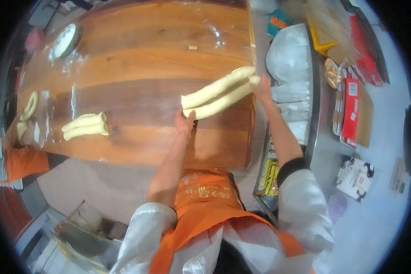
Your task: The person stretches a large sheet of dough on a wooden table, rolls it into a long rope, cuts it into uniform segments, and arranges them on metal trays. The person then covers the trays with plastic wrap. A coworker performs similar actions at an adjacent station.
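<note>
Two long pale dough rolls lie side by side at a slant near the right end of a wooden worktable. My left hand grips the left end of the nearer dough roll, thumb on top. At its other end, by the table's right edge, is my right hand, blurred, with its fingers partly hidden behind the dough. Just beyond it rests the farther dough roll. Two shorter dough rolls sit together farther left on the table.
A bowl of white powder stands at the far left. Another person in an orange apron works at the left end, near a looped dough strip. To my right are a plastic-covered rack and a red carton.
</note>
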